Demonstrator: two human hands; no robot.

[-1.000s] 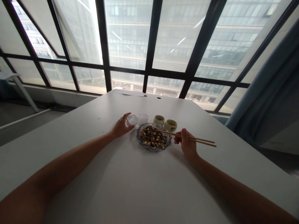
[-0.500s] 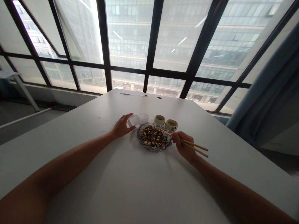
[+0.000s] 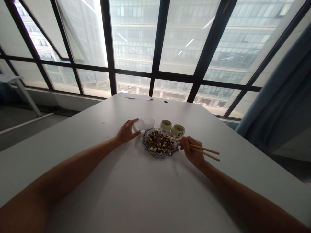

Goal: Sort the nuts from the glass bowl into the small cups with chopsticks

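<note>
A clear, scalloped glass bowl (image 3: 160,154) holds a heap of mixed seeds and nuts (image 3: 159,141), some dark and some pale. My right hand (image 3: 193,150) grips a pair of wooden chopsticks (image 3: 205,150), whose tips reach over the seeds near the bowl's upper right. Around the side of a small translucent plastic cup (image 3: 139,125), my left hand (image 3: 127,131) has its thumb and fingers curved. A second translucent cup (image 3: 149,122) stands right beside that one, behind the bowl.
Two pale green ceramic cups, one plain (image 3: 166,124) and one with a dark character (image 3: 178,130), stand behind the bowl on the right. White paper (image 3: 136,96) lies at the far end of the white table (image 3: 145,194). A blue curtain (image 3: 274,94) hangs at right.
The chopsticks' rear ends have swung slightly right and up, and my right hand has shifted a little with them. My left hand stays at the plastic cup.
</note>
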